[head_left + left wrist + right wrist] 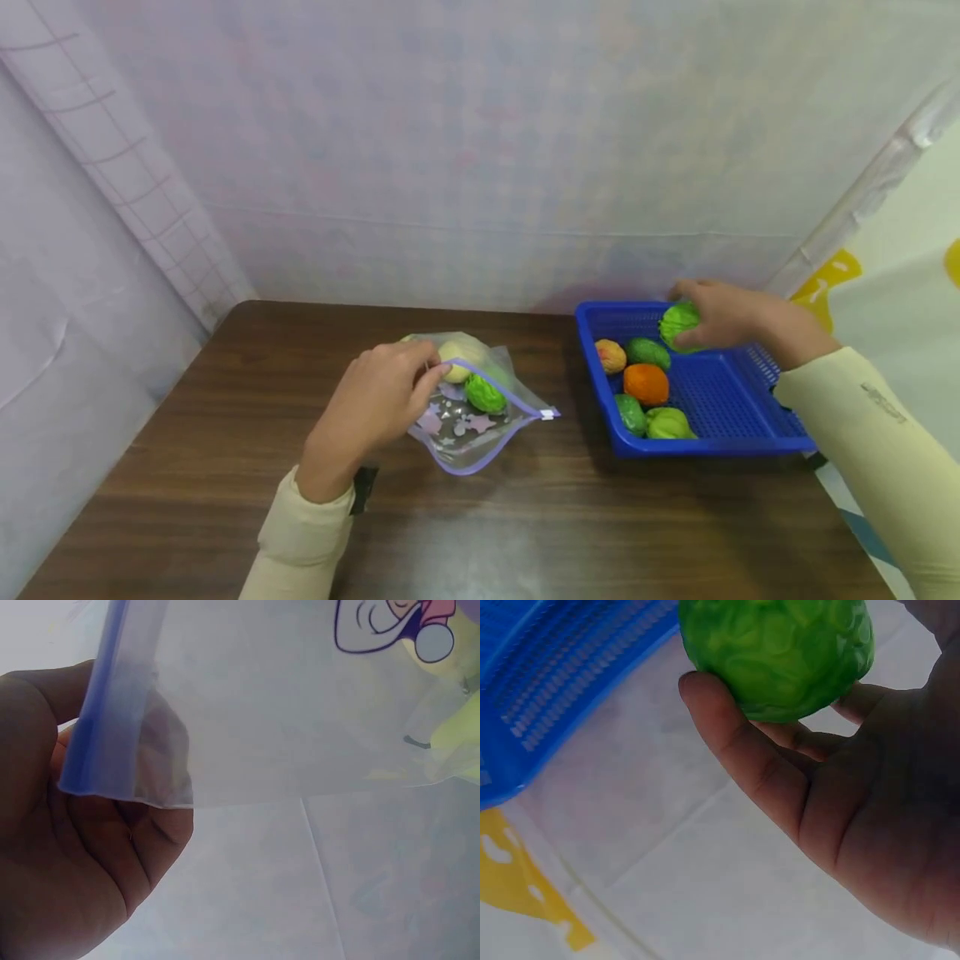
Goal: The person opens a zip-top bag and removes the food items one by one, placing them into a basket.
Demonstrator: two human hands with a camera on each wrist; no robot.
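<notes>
My left hand [375, 400] pinches the purple-edged mouth of a clear zip bag [467, 470] that lies on the table. Inside the bag sit a pale yellow round item [455, 364] and a bright green bumpy ball-shaped item [486, 394]. In the left wrist view, the blue zip strip [91, 735] passes between thumb and fingers. Over the back of the blue basket [720, 447], my right hand [723, 314] grips another bright green item [780, 660] with a bumpy surface, like a fruit or vegetable model.
Along the basket's left side lie an orange item [646, 384], a peach-coloured one [611, 357] and several green ones, including a pepper-like one [669, 423]. The basket stands at the right of the brown table [225, 467]. A pale curtain [480, 150] hangs behind.
</notes>
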